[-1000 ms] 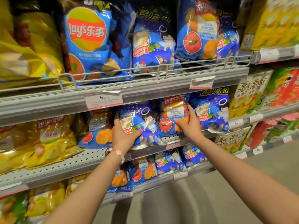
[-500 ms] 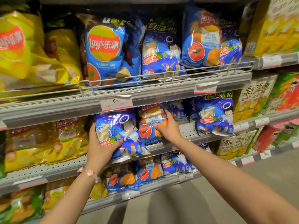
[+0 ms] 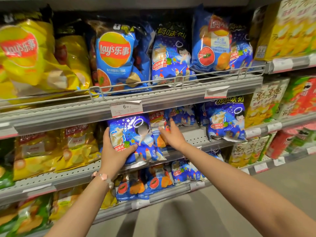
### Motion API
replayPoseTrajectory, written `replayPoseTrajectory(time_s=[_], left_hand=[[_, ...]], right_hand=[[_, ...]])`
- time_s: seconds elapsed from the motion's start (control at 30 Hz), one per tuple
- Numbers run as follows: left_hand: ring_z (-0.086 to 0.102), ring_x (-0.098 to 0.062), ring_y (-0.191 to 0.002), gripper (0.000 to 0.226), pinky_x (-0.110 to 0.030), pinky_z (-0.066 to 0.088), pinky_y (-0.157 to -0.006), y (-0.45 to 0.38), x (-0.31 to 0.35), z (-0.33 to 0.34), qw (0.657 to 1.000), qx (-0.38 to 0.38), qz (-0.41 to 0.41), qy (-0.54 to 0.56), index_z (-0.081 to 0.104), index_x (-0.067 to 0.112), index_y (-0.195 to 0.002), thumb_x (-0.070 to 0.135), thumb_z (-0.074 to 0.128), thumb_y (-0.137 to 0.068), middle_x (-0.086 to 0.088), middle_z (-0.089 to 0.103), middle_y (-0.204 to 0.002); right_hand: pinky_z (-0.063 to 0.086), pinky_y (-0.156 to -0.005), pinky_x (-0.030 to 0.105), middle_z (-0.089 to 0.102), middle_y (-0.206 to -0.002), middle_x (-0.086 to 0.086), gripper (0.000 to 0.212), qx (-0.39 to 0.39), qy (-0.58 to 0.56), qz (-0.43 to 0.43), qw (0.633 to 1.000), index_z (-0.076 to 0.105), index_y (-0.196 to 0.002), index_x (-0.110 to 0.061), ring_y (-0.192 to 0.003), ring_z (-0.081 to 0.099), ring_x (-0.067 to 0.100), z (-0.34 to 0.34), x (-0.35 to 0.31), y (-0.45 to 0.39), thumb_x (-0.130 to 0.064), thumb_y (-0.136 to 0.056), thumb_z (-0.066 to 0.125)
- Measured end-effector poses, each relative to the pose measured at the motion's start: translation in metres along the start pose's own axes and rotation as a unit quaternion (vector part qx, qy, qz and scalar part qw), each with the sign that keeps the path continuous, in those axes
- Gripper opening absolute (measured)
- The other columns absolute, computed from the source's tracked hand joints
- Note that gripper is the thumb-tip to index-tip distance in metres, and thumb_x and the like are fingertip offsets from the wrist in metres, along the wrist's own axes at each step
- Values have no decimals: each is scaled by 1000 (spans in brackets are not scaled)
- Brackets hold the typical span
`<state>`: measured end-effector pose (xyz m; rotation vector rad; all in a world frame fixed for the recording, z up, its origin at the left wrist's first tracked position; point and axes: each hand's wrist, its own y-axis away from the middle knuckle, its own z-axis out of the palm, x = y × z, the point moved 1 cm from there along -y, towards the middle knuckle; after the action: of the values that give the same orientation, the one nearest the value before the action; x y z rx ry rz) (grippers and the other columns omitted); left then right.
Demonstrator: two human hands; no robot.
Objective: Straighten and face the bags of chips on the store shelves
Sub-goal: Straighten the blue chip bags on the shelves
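On the middle shelf [image 3: 193,136], my left hand [image 3: 113,152] grips a dark blue cartoon-angel chip bag [image 3: 135,137] by its lower left side, thumb across the front; the bag stands upright at the shelf's front edge. Just behind and to its right stands a blue Lay's tomato bag [image 3: 158,129]. My right hand [image 3: 171,135] lies flat against that bag, fingers spread. Farther right on the same shelf another blue cartoon-angel bag [image 3: 225,122] stands alone, facing front.
Yellow Lay's bags [image 3: 54,147] fill the middle shelf's left. The top shelf, behind a wire rail [image 3: 174,81], holds yellow and blue bags. More blue bags [image 3: 153,182] sit on the lower shelf. Boxed and canned snacks [image 3: 277,106] fill the right bay. Grey floor lies below.
Both hands have shifted left along the middle shelf, carrying the angel bag and the tomato bag with them. A bare gap has opened between those bags and the right-hand angel bag.
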<state>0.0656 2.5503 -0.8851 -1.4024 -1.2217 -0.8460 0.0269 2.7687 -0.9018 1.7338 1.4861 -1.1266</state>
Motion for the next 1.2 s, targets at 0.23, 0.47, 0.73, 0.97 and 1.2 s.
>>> replayPoseTrajectory(time_s=[0.23,0.47,0.73,0.97,1.2], left_hand=[[60,-16,-108,109,-39,49,-97,5,4,46,997,-56,-23,47,22,27,-147,11,89,-63,3,53,-128],[61,-5,-102,105,-33,50,-94,5,11,85,992,-115,-8,48,22,25,-147,7,85,-66,4,54,-129],[17,-24,-141,138,-46,19,-114,-30,5,92,909,-193,175,-325,20,31,-150,97,52,-33,1,27,-152],[13,-32,-144,99,-59,23,-110,-53,-4,122,809,-233,133,-523,9,44,-150,61,69,-73,-1,11,-159],[26,-32,-136,88,-51,33,-108,-54,-16,120,791,-216,136,-556,9,40,-151,61,60,-82,-2,11,-159]], right_hand=[[45,-83,15,48,-121,-13,68,-34,-152,-2,988,28,-143,-22,-105,51,0,-20,-24,50,-39,-87,64],[40,-93,23,45,-132,-2,79,29,-128,3,991,32,-143,-14,-122,45,14,-50,-7,41,-24,-78,77],[48,-95,35,57,-125,9,66,119,-118,7,986,45,-136,-11,-107,59,22,-122,20,8,-16,-78,77],[47,-83,37,59,-124,16,67,133,-61,37,989,38,-139,-9,-96,56,23,-136,48,-19,-18,-82,72],[34,-94,28,43,-138,16,64,112,-7,39,993,31,-138,-2,-125,44,28,-124,53,-34,-20,-88,66]])
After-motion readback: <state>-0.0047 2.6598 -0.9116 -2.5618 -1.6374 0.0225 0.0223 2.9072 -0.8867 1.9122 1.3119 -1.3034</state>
